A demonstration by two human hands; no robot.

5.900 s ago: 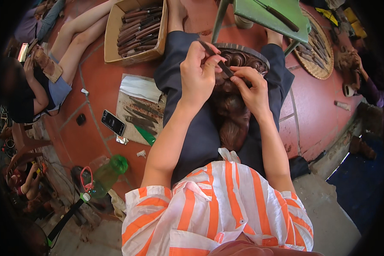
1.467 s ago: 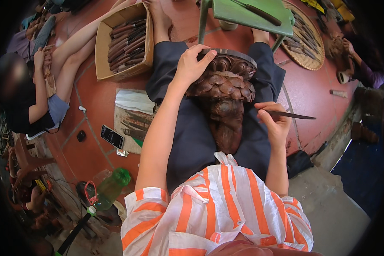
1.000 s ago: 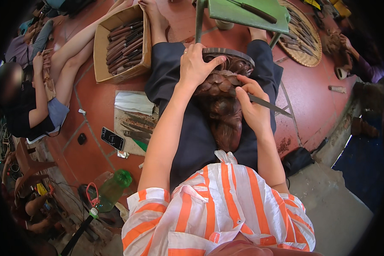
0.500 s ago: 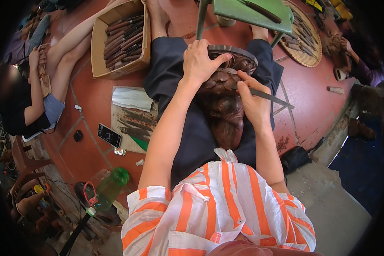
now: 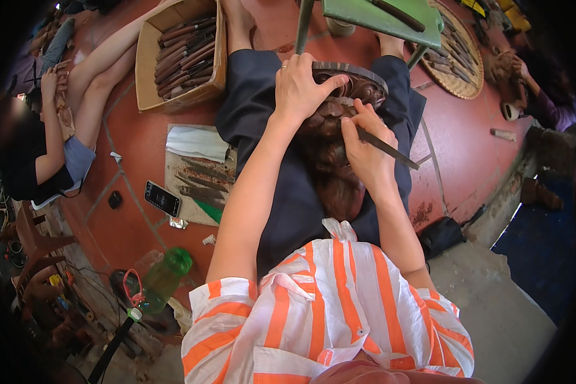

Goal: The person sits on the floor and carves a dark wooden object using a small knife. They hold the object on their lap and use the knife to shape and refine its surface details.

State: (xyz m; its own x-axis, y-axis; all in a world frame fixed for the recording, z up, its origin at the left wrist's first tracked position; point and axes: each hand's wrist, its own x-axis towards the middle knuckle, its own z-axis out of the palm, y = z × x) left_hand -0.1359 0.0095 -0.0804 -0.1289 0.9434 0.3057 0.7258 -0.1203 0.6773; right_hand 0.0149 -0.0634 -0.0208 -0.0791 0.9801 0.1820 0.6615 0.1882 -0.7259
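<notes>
A dark brown wood carving (image 5: 340,192) with a round rim at its far end stands between my knees. My left hand (image 5: 304,88) grips the left side of that rim, thumb stretched over the top. In my right hand (image 5: 370,148) is a flat, dark metal file (image 5: 393,152), pinched between thumb and fingers. The file's rear end sticks out to the right; its working end is hidden beneath my fingers, over the carved folds in the middle. My right fingertips touch the carving just below the rim.
A cardboard box (image 5: 148,96) of wooden-handled tools stands left, a round woven tray (image 5: 470,95) of tools right. A green stool (image 5: 371,22) is ahead. Several blades (image 5: 201,182) lie on a mat beside a phone (image 5: 162,199). Other people sit at both sides.
My right hand has moved left and slightly nearer to me over the carving, taking the file with it. My left hand stays on the rim.
</notes>
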